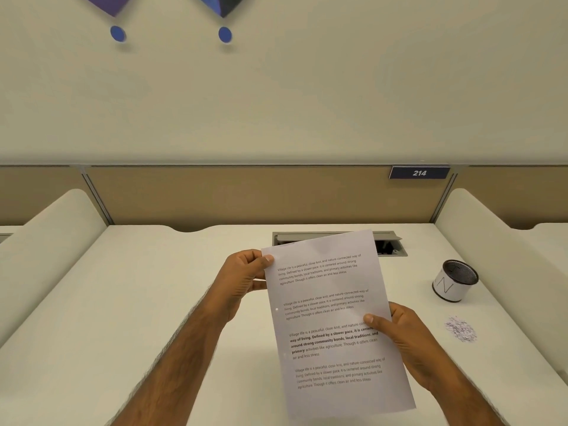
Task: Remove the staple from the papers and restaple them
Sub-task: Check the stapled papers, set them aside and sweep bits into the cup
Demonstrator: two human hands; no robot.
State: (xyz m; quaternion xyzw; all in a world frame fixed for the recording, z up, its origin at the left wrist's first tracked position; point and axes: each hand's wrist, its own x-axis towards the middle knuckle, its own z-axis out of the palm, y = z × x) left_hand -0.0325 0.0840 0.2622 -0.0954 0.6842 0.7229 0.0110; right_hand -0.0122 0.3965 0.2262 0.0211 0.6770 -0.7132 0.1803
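Note:
I hold a set of white printed papers (329, 309) upright above the desk, slightly tilted to the right. My left hand (246, 278) pinches the top left corner with the thumb on the front. My right hand (399, 333) grips the right edge at mid height, its thumb lying over the text. No staple shows at the corner under my left thumb. I see no stapler or staple remover.
A black mesh cup (456, 279) with a white label stands at the right of the white desk (153, 302). Near it lies a small pile of paper bits (460, 329). A grey cable hatch (390, 244) sits behind the papers. Padded dividers flank both sides.

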